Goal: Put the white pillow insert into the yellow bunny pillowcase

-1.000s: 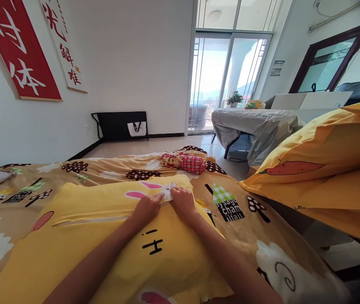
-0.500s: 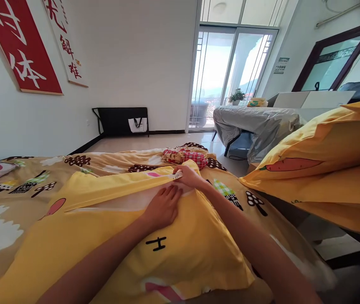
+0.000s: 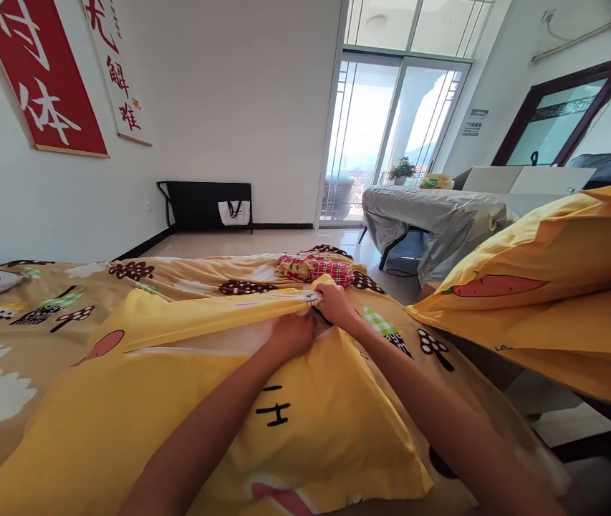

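A yellow pillowcase [image 3: 316, 423] with printed black letters and pink shapes lies on the bed in front of me, its opening gaping along the far side. Inside the opening shows a strip of pale pillow [image 3: 213, 342]. My right hand [image 3: 334, 302] is closed on the pillowcase's far edge near its right corner and holds it raised. Just left of it, my left hand [image 3: 295, 335] reaches into the opening over the pale pillow, close to that corner. Its fingers are hidden under the raised edge, so their grip does not show.
A patterned tan bedspread [image 3: 187, 269] covers the bed, with a red checked bundle [image 3: 326, 271] at its far edge. Another yellow pillow [image 3: 552, 265] rises at the right. Beyond stand a plastic-covered table [image 3: 423, 204] and a black folded panel [image 3: 192, 206] against the wall.
My left hand has moved from lying flat on the pillow to deeper in the opening, near the corner. My right hand has shifted slightly right, still gripping the edge.
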`<state>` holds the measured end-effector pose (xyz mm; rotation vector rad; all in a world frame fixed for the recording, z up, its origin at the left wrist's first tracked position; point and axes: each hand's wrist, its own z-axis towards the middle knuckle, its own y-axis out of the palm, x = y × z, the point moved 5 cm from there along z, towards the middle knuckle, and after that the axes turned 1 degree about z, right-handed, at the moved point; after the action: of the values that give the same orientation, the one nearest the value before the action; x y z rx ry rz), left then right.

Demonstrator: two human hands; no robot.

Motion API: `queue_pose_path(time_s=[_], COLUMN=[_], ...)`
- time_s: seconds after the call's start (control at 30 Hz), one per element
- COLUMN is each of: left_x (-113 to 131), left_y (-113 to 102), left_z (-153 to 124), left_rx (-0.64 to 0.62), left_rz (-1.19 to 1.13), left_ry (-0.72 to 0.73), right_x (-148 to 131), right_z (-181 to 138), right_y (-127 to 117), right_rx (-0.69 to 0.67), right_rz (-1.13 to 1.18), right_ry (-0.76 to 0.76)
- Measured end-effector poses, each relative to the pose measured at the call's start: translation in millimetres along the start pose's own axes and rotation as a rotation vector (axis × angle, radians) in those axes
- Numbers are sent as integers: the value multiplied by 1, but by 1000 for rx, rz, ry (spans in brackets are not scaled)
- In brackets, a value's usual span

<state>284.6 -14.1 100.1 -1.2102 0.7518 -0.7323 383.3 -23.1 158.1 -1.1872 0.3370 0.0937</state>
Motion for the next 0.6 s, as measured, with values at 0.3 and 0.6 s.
queue_pose_path(time_s=[0.3, 0.6], left_x=[1, 2], left_y=[-5, -4], left_z=[-12, -15], left_rx=[298, 376], left_rz=[-41, -80], left_ry=[194, 191], right_x=[4, 3], right_z=[14, 11], right_y=[14, 10], right_rx=[37, 72], right_rz=[213, 255], right_ry=[-35, -49])
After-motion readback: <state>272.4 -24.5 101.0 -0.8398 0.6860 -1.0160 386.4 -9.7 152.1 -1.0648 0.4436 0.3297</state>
